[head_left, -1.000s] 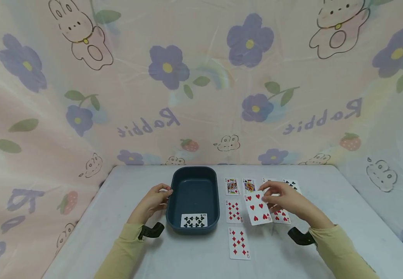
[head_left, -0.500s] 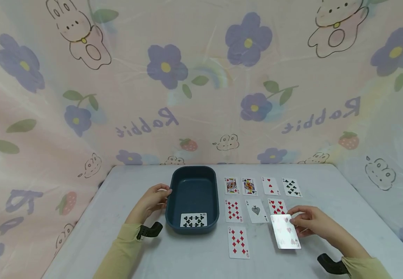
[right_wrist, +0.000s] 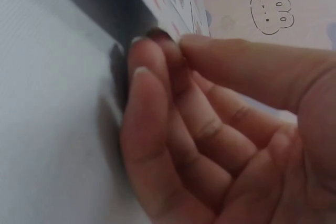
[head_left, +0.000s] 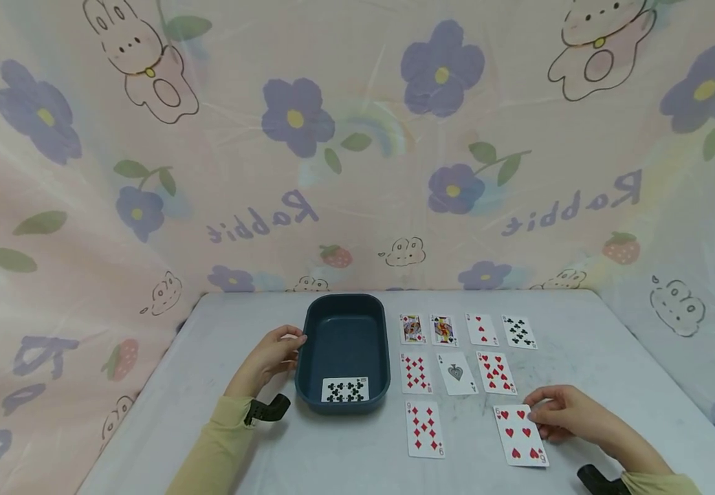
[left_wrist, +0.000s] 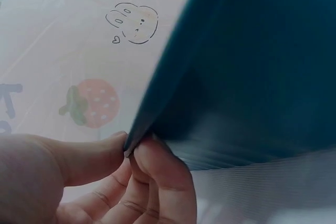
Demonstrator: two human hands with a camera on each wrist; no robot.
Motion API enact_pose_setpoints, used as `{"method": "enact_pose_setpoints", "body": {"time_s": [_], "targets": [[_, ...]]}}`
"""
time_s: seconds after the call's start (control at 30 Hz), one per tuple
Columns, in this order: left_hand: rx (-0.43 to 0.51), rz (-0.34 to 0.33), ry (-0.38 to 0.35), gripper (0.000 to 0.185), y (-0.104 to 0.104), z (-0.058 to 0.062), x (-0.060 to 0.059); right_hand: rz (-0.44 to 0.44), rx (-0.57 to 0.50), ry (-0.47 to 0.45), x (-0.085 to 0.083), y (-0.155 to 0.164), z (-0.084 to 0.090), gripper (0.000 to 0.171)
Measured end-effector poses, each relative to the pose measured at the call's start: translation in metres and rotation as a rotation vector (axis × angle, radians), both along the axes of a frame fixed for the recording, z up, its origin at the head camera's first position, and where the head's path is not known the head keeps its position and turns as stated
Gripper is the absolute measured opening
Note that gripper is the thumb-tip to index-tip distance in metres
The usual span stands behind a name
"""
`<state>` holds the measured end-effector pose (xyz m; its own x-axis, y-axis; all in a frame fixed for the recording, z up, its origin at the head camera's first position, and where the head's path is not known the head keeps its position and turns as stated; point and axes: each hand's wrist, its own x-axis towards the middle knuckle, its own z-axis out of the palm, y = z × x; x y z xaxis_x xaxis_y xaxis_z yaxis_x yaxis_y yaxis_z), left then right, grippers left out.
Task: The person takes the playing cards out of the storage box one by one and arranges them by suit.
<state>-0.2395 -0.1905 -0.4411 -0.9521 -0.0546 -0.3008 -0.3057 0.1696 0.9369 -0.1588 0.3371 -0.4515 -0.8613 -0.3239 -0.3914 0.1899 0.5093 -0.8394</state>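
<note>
- Six of hearts (head_left: 521,436): face-up card lying flat on the table (head_left: 221,426), at the right end of the front row, just in front of the eight of hearts (head_left: 496,372); its right edge is held by the right hand.
- Left hand (head_left: 269,357): at the left rim of the tray; in the left wrist view the thumb (left_wrist: 84,156) and a fingertip pinch the rim edge of the tray (left_wrist: 252,66).
- Tray (head_left: 344,328): dark blue, oblong, left of the card layout; a black club card (head_left: 345,390) lies face up on its floor at the near end.
- Back row, left to right: two court cards (head_left: 412,329) (head_left: 443,330), a low hearts card (head_left: 481,329), a club card (head_left: 518,332), set side by side and apart from one another.
- Middle row: ten of diamonds (head_left: 416,373), ace of spades (head_left: 456,373), then the eight of hearts.
- Front row: nine of diamonds (head_left: 424,430), near the tray's front right corner, well apart from the six of hearts.
- Right hand (head_left: 564,415): rests on the table at the right of the six of hearts, fingers curled; in the right wrist view the thumb (right_wrist: 247,72) and fingertips meet on the card's edge, pinching it.
- Backdrop (head_left: 357,137): pink sheet printed with rabbits, purple flowers and strawberries, behind and beside the table.
</note>
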Motion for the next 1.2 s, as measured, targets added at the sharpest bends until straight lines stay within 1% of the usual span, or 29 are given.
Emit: {"method": "enact_pose_setpoints", "body": {"time_s": [0.13, 0.23, 0.57, 0.87, 0.97, 1.03, 1.1, 1.2], "targets": [[-0.002, -0.003, -0.002, 0.021, 0.000, -0.001, 0.001, -0.022, 0.047, 0.019, -0.001, -0.002, -0.005, 0.034], [0.002, -0.003, 0.000, 0.020, 0.000, -0.001, 0.001, -0.036, 0.060, 0.033, -0.001, -0.004, -0.007, 0.034], [0.005, 0.001, 0.001, 0.019, 0.002, -0.001, 0.005, -0.071, 0.027, 0.038, 0.002, -0.009, -0.004, 0.034], [-0.004, -0.002, 0.007, 0.019, 0.001, -0.002, 0.005, -0.098, 0.037, 0.030, 0.005, -0.010, -0.001, 0.033], [-0.004, 0.000, 0.007, 0.019, 0.002, -0.001, 0.005, -0.089, 0.070, 0.064, 0.005, -0.010, 0.003, 0.032], [-0.004, 0.002, 0.006, 0.018, 0.002, 0.000, 0.005, -0.081, 0.098, 0.102, 0.004, -0.012, 0.009, 0.032], [-0.009, 0.003, 0.006, 0.019, 0.002, 0.001, 0.004, -0.072, 0.116, 0.144, 0.000, -0.015, 0.019, 0.032], [-0.015, 0.003, 0.006, 0.019, 0.002, 0.002, 0.003, -0.017, 0.079, 0.211, -0.009, -0.026, 0.037, 0.033]]}}
